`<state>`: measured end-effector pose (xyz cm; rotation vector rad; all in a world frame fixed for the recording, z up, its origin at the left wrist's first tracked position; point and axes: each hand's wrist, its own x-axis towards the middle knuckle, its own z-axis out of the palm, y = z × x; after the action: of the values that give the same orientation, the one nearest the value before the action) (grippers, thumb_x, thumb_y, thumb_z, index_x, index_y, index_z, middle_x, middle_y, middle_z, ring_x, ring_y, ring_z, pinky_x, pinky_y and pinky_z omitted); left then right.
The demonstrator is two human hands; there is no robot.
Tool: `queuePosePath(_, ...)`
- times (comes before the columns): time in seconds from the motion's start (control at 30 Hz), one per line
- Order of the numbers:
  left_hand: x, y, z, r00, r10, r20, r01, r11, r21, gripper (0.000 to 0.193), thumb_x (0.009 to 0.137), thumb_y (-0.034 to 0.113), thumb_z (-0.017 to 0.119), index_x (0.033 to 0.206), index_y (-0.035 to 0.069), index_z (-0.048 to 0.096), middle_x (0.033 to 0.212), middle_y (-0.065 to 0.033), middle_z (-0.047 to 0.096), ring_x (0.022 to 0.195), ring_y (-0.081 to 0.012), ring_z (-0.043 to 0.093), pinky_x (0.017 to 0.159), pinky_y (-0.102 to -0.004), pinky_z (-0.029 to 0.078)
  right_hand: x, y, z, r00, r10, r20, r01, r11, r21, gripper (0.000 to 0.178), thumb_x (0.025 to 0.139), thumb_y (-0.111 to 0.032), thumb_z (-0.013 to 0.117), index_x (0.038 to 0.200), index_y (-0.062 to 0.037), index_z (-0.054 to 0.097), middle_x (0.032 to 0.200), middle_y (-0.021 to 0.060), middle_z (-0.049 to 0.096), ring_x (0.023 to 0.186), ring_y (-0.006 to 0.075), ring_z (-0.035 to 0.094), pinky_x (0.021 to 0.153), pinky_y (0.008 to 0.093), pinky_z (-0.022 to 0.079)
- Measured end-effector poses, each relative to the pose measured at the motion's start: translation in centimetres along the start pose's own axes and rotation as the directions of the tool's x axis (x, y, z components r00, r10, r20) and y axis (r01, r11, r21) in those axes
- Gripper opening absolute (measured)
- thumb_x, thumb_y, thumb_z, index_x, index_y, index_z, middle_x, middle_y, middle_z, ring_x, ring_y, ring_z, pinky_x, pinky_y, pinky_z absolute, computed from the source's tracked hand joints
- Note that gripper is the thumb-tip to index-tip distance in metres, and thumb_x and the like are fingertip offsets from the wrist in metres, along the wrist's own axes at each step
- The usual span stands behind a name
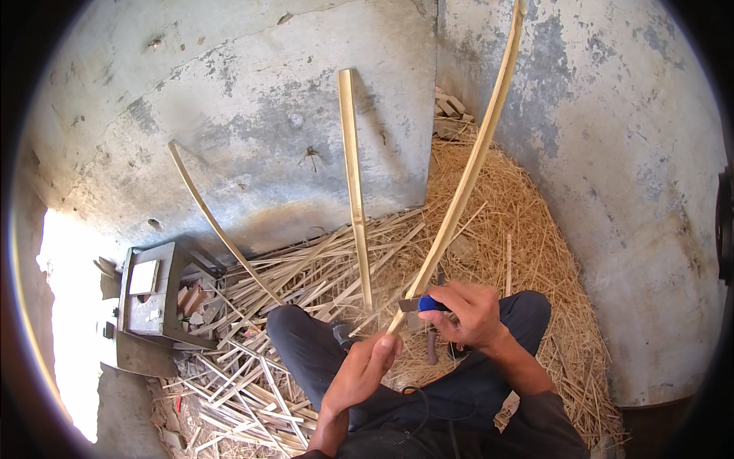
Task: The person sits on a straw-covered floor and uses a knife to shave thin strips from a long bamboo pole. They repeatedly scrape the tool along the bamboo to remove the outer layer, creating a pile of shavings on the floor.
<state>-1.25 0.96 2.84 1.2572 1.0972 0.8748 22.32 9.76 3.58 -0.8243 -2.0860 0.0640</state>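
My left hand (368,367) is closed round the lower end of a long pale split-bamboo strip (466,180), which slants up and away to the right past the top of the view. In my right hand (475,312) is a knife (433,304) with a blue handle, its short flat blade lying across the strip just above my left hand. Whether the blade's edge has cut into the strip cannot be made out. Below the knife, between my legs, a brown tool handle (432,348) shows partly.
Two more strips lean on the wall: a wide one (353,168) and a thin curved one (218,222). Cut strips (260,390) lie heaped at left, fine shavings (527,206) at right. A dark wooden stool-like frame (172,287) stands on its side at far left.
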Motion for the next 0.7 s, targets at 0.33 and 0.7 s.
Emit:
queuePosePath(0.33, 0.2, -0.5, 0.0, 0.996, 0.077, -0.049, -0.068, 0.982, 0.176, 0.051, 0.119, 0.042, 0.036, 0.099, 0.002, 0.06, 0.067, 0.0029, 0.048, 0.06, -0.0079, 0.04, 0.055, -0.028, 0.035, 0.6, -0.1, -0.9, 0.999, -0.003, 0.046, 0.008, 0.994, -0.109, 0.031, 0.088, -0.04, 0.084, 0.103, -0.0143, 0.077, 0.071, 0.0001, 0.062, 0.054, 0.0176, 0.062, 0.048, 0.0336, 0.047)
queuePosePath(0.7, -0.9, -1.3, -0.4, 0.998, 0.049, -0.035, -0.039, 0.969, 0.242, 0.043, 0.119, 0.033, 0.039, 0.096, 0.002, 0.057, 0.068, -0.0072, 0.048, 0.063, -0.0201, 0.046, 0.063, -0.0379, 0.043, 0.7, 2.5, -0.4, 0.986, 0.051, -0.157, -0.081, 0.979, -0.189, 0.03, 0.091, -0.041, 0.083, 0.099, -0.0127, 0.076, 0.07, 0.0017, 0.064, 0.051, 0.0208, 0.059, 0.047, 0.0347, 0.045)
